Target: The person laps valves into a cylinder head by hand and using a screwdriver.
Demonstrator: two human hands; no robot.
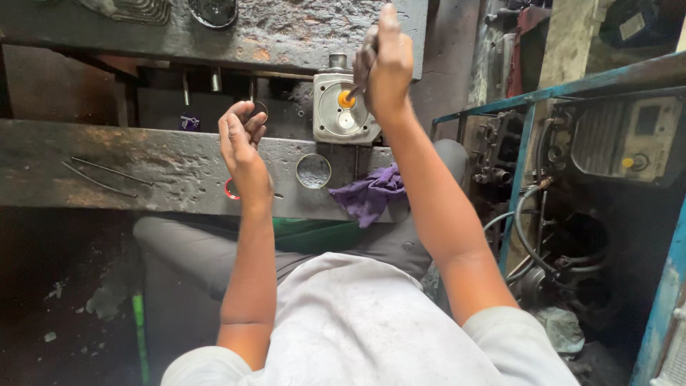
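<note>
Seen from above, a person in a pale shirt sits at a worn, rust-stained metal desk (143,168) made of heavy grey slabs. The right hand (386,64) is raised with its grip closed tight around the handle of a slim tool (355,91), whose orange tip presses into the round opening of a grey metal cylinder head (341,114). That part sits upright in the gap between the near slab and the far slab of the desk, just below the right hand. The left hand (243,143) hovers above the near slab, well left of the cylinder head, fingers loosely curled and half open; a small dark round piece (259,109) shows at its fingertips, though whether the fingers truly pinch it cannot be told. Under the left wrist a red ring (230,189) lies on the desk. A round metal cap (314,171) rests beside it to the right, and a crumpled purple rag (370,193) hangs over the desk's near edge. Two thin metal rods (107,175) lie further left. A blue metal frame (529,143) holding machinery stands to the right
</note>
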